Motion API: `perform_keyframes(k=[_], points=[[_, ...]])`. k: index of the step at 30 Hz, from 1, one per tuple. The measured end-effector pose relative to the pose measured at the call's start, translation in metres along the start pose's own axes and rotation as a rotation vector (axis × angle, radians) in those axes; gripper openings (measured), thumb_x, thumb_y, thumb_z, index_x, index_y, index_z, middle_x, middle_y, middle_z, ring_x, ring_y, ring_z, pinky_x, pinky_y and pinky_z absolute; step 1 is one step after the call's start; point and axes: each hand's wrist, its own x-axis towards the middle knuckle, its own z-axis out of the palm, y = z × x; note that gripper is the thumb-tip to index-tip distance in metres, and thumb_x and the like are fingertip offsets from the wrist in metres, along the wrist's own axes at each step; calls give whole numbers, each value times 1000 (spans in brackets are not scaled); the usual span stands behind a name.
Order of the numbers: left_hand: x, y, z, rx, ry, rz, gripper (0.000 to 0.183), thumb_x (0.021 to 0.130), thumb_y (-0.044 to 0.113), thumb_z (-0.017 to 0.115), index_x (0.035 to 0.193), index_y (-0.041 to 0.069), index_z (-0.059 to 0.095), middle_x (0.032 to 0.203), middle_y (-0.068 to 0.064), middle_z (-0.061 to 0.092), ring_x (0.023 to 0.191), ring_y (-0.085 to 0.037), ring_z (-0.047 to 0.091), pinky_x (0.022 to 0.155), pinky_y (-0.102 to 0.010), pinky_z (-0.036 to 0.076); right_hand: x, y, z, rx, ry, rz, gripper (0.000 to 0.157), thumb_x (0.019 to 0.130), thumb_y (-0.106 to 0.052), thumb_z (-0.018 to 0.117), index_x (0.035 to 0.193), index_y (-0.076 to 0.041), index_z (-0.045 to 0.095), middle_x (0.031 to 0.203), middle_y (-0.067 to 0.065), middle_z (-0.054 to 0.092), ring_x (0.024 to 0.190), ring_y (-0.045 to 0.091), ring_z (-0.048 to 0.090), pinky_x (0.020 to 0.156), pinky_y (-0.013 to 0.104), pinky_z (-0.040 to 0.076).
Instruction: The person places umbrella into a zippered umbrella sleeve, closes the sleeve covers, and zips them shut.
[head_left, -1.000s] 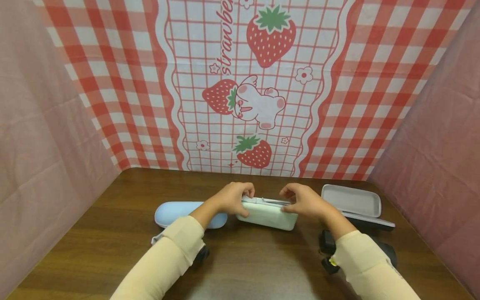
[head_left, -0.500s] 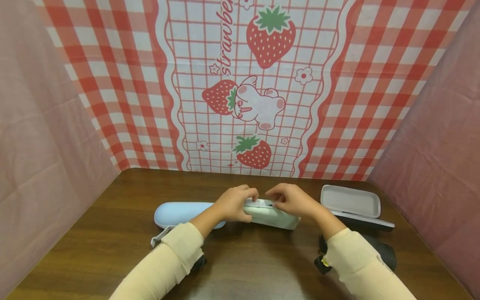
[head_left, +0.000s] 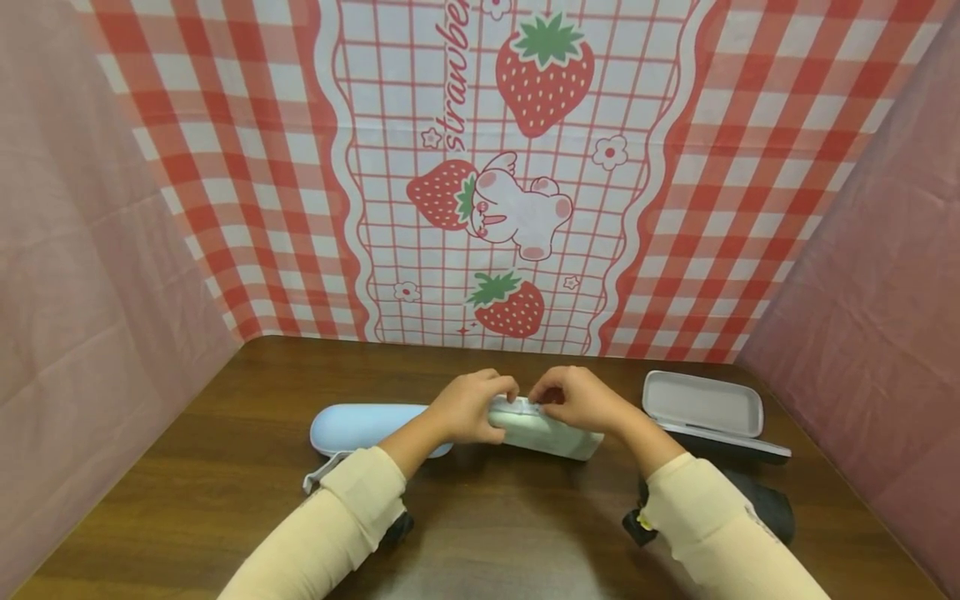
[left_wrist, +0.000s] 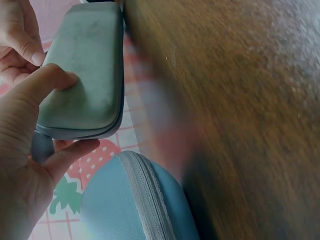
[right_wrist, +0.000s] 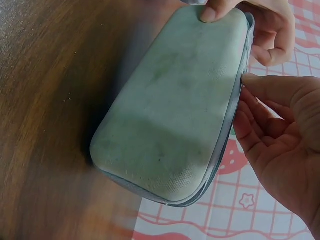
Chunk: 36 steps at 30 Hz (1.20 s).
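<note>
A pale green zippered case [head_left: 551,435] stands on its long edge on the table, grey zipper band [head_left: 517,406] uppermost. My left hand [head_left: 468,408] grips its left end; in the left wrist view the thumb presses the broad green face and fingers lie behind. At the middle of the band, my right hand [head_left: 581,402] pinches the zipper with thumb and fingertips, as the right wrist view shows along the seam [right_wrist: 227,127]. Whatever pull tab is there lies hidden by the fingers. A light blue zippered case [head_left: 367,427] lies to the left, partly behind my left forearm.
A grey loop strap [head_left: 322,471] sticks out from the blue case. On the right lies an open case with a grey lining [head_left: 705,402], and nearer, a black object [head_left: 765,507] partly behind my right sleeve. A strawberry-print cloth [head_left: 491,250] hangs along the table's back edge.
My right hand has slid left along the green case's top edge, from its right end to the middle. The gap at the top right has drawn together. My left hand has barely moved.
</note>
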Motion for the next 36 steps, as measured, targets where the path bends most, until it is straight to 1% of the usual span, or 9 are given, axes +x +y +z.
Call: perform_keyframes(k=[5,11,16,22,26,33,36], points=[[-2,0,0,-17,21,6,45,65,21,85,99,18,57,95,2,58,77,-11,52,64,-25,44,-2,2,0,20,4,4,10,84,-1,73,91,-7,72,88,-1,68,77,10,61,66,26,51],[-3,0,-1,-21,29,12,44,65,21,85,99,18,57,95,2,59,76,-11,52,64,-25,44,-1,1,1,33,11,-1,10,84,0,73,84,-8,67,79,-5,62,69,7,54,61,26,49],[-3,-1,-1,-41,21,-1,44,66,22,85,100,17,57,95,2,59,76,-11,52,64,-25,44,-1,-5,1,12,13,0,15,84,0,72,80,-11,64,74,-7,58,65,6,51,58,26,47],[-4,-3,-1,-71,9,-31,45,67,23,86,101,18,57,95,3,59,79,-12,53,65,-25,46,-2,-8,-1,-36,37,-5,14,83,0,73,78,-11,66,74,-7,61,65,5,53,59,25,49],[-3,-3,-3,-101,8,-39,45,66,21,87,99,18,57,90,4,56,78,-11,52,64,-25,45,-5,-3,-6,-51,37,3,14,83,1,73,79,-10,67,74,-6,62,66,6,55,59,26,49],[-1,-5,-8,-143,11,-48,45,64,19,87,96,17,57,85,6,52,77,-11,50,63,-25,43,-14,13,-18,-116,69,-35,14,80,1,76,77,-10,68,74,-7,63,64,5,54,57,26,48],[-1,-7,-10,-167,19,-58,45,64,18,88,95,17,56,84,5,51,77,-11,48,63,-25,43,-18,18,-25,-125,82,-21,13,79,1,77,78,-9,70,74,-7,65,65,5,55,57,27,48]])
